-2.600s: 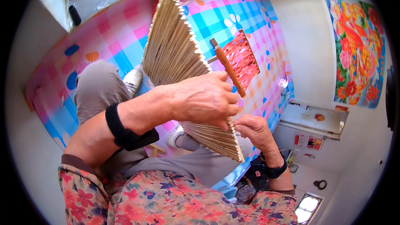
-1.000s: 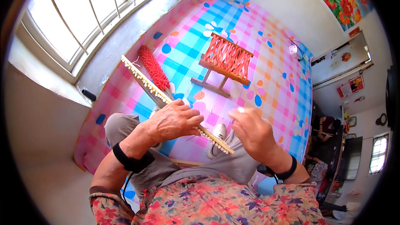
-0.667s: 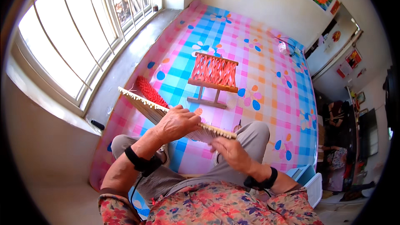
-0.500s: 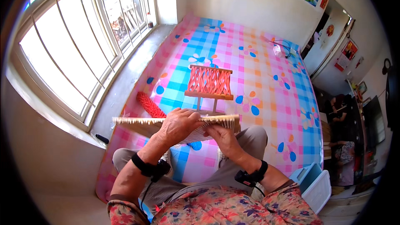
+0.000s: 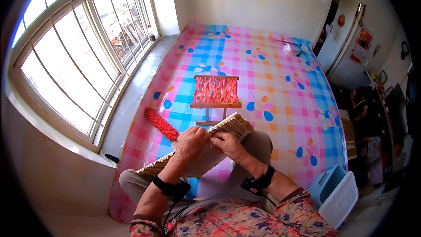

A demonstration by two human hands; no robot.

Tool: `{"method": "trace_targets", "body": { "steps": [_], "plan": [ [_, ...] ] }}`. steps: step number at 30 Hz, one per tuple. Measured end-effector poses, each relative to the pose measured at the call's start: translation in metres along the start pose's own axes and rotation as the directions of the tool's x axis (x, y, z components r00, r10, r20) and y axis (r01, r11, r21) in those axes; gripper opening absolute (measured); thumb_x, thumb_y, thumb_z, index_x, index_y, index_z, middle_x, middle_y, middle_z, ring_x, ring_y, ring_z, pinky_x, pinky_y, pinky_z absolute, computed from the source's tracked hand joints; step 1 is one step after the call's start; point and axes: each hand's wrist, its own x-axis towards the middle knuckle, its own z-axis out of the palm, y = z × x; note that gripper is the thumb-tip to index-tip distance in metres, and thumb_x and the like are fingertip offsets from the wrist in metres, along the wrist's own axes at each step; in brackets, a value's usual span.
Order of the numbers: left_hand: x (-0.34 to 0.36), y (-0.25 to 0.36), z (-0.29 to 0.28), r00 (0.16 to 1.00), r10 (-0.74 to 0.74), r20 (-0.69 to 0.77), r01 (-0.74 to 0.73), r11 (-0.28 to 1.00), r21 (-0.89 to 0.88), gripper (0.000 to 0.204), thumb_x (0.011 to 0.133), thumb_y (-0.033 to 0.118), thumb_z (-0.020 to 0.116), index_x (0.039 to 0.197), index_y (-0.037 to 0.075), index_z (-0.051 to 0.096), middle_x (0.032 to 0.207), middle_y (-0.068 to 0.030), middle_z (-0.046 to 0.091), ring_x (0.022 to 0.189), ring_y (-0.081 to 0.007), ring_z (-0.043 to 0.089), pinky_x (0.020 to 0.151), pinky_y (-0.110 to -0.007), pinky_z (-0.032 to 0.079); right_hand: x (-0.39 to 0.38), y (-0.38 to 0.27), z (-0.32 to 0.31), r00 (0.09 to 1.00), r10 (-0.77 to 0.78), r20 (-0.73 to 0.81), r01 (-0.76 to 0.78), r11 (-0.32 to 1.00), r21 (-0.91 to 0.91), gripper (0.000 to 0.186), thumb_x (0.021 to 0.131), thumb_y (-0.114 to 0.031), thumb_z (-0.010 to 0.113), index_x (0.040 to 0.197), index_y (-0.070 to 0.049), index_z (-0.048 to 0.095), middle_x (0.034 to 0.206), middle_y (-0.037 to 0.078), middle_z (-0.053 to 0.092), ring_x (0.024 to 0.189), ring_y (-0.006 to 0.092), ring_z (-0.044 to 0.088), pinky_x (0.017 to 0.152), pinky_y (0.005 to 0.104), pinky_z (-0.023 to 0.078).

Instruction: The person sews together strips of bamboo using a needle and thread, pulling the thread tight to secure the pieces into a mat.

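A flat panel of thin pale stalks (image 5: 205, 163), laid side by side, slants across my lap, with its right end higher and farther away. My left hand (image 5: 191, 144) grips its far edge, fingers curled over the rim. Close beside it, my right hand (image 5: 229, 146) is pinched at the same edge; whether something small sits between those fingertips is hidden. Past the panel stands a small wooden folding stool (image 5: 215, 105) with a seat of woven red cord. To the left of my hands lies a fluffy red duster-like thing (image 5: 161, 124).
I sit cross-legged on a bed-like platform with a checked, flowered cover (image 5: 267, 79). A barred window (image 5: 79, 70) and a grey sill (image 5: 131, 92) run along the left. At the lower right is a blue bin (image 5: 329, 186) with a white lid (image 5: 340, 202). A dark cable (image 5: 300, 46) lies far right.
The panel has tilted: its left end dropped toward my lap, and its right end rose. Both hands moved with it, slightly nearer to me, and still hold the edge. The view has shifted a little.
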Motion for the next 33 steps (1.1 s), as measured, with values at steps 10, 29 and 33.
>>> {"method": "trace_targets", "body": {
  "steps": [10,29,33],
  "plan": [
    [0.002,0.016,0.004,0.999,0.007,-0.040,-0.007,1.000,0.001,0.012,0.081,0.016,0.066,0.079,0.006,0.059,0.073,-0.0087,0.057,0.072,-0.0288,0.058,0.062,-0.040,0.047,-0.023,-0.003,-0.002,0.995,0.092,0.049,-0.103,0.940,0.324,0.021,0.094,-0.019,0.055,0.080,-0.005,0.059,0.069,-0.002,0.052,0.060,0.0053,0.048,0.056,0.0200,0.040],
    [0.007,0.039,0.011,0.976,0.204,0.074,-0.209,0.974,0.082,0.006,0.078,0.017,0.061,0.081,0.012,0.063,0.080,-0.0043,0.050,0.080,-0.0250,0.053,0.065,-0.038,0.044,-0.041,-0.002,-0.029,0.997,0.037,-0.073,-0.044,0.995,-0.092,0.027,0.095,-0.024,0.054,0.090,0.000,0.063,0.066,0.001,0.055,0.054,0.0065,0.049,0.048,0.0252,0.041],
    [0.009,0.041,0.005,0.979,0.189,0.071,-0.191,0.981,0.028,0.005,0.078,0.016,0.060,0.077,0.011,0.061,0.079,-0.0052,0.050,0.079,-0.0259,0.052,0.065,-0.039,0.044,-0.037,-0.002,-0.025,0.992,0.117,-0.039,-0.113,0.990,0.086,0.024,0.095,-0.021,0.053,0.090,0.001,0.062,0.066,0.000,0.056,0.056,0.0076,0.051,0.050,0.0247,0.042]
  ]
}}
